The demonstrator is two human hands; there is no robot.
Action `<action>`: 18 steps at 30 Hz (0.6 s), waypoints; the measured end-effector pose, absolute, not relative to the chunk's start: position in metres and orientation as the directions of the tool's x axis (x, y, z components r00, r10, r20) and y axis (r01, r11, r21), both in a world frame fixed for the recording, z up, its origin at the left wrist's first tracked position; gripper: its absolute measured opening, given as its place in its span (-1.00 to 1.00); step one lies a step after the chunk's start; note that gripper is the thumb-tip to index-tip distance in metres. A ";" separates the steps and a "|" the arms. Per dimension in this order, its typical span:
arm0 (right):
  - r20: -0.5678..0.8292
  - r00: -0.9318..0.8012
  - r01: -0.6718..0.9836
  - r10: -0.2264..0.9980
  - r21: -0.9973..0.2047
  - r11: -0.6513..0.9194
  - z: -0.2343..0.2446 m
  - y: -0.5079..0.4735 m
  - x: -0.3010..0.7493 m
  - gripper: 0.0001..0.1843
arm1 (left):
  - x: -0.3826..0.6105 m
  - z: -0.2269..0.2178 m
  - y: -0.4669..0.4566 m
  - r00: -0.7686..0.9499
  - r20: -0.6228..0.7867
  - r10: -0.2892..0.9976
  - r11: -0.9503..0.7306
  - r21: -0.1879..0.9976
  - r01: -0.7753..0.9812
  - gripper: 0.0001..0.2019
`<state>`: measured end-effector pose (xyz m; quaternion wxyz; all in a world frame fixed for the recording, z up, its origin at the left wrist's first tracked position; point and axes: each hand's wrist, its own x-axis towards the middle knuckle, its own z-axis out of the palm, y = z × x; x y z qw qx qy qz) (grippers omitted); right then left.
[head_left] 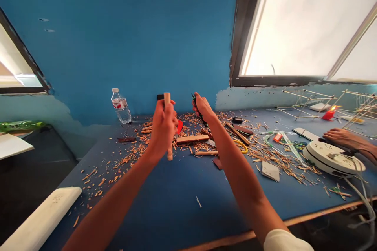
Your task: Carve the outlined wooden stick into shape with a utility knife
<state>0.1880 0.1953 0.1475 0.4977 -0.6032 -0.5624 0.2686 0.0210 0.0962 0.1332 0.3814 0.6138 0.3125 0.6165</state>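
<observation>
My left hand [165, 123] is closed around a pale wooden stick [170, 155], which stands nearly upright and sticks out above and below the fist. To the right and apart from it, my right hand [203, 106] grips a slim black tool [203, 119]; its kind is not clear. A red object [179, 126] shows behind my left hand, partly hidden. Beneath the hands, wood shavings [141, 151] cover the blue table [176, 204], with a flat wooden strip [193, 139] and a thinner stick [206, 153] among them.
A water bottle [120, 108] stands by the wall. At right are a round white power strip [330, 157] with cables, a lit red candle [328, 115], stick frames [306, 100] and another person's hand [341, 139]. A long white bar [44, 219] lies front left.
</observation>
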 end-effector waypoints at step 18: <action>0.827 0.000 0.706 0.562 -0.398 0.586 0.171 0.077 0.138 -0.40 | -0.008 0.166 0.046 0.129 0.571 0.810 -0.579 0.814 0.032 -0.82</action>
